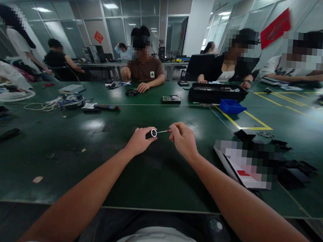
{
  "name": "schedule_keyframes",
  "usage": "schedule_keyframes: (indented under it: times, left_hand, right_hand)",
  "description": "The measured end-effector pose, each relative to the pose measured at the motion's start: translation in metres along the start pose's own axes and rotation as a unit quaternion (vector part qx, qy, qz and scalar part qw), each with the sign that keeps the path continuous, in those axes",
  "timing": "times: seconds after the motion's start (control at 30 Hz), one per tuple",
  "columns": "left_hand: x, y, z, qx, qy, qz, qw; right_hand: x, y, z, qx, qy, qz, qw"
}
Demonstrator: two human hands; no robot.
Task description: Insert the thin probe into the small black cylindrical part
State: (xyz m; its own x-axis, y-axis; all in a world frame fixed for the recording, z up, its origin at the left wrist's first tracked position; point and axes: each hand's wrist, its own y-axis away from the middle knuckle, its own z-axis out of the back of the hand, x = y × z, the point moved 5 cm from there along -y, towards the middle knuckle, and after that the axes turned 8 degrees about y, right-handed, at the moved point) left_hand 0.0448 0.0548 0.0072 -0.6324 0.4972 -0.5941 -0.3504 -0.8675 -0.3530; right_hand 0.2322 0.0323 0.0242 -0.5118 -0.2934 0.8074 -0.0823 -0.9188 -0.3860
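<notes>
Two hands worked close together above the middle of the green tabletop [155,190], between its near edge and its far edge. The left hand [140,141] was closed around a small black part [149,135], whose white-rimmed round end faced the right hand [184,141]. That right hand had its fingers curled on a thin tool [163,131], gripping it by a red end; the pale metal shaft ran toward the rimmed end, though whether its tip touched could not be told.

Toward the far edge, a small green circuit board [171,99] lay ahead of the hands, with a long black case [217,94] to its right and a blue bin [232,106] just in front of that case. A person in a brown shirt [146,70] sat across the far edge. Nearer the right end, a pale, partly blurred flat object [243,173] lay beside black pieces [297,172]. Toward the left end, a tangle of cables [69,101] sat near a pale box [71,89].
</notes>
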Motion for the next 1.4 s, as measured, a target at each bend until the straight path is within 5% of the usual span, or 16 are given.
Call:
schedule_keyframes:
  times: [0.43, 0.6, 0.83, 1.0, 1.4]
  left_hand:
    - [0.0, 0.0, -0.002, 0.018, -0.007, 0.001, 1.0]
    - [-0.002, -0.001, 0.002, 0.001, -0.007, 0.009, 1.0]
    - [-0.005, -0.001, 0.006, -0.013, 0.007, -0.024, 1.0]
    - [-0.002, -0.001, 0.001, 0.013, -0.012, -0.002, 1.0]
    - [-0.005, 0.001, 0.0, 0.019, -0.017, 0.008, 1.0]
  right_hand:
    - [0.001, 0.0, 0.002, -0.008, 0.039, 0.013, 0.999]
    - [-0.011, -0.004, -0.003, -0.025, -0.096, -0.054, 0.994]
    - [-0.032, -0.006, -0.016, -0.009, -0.364, -0.238, 0.9]
    - [-0.029, -0.008, -0.008, -0.074, -0.273, -0.149, 0.948]
    - [-0.004, -0.002, 0.003, -0.039, -0.091, -0.046, 0.994]
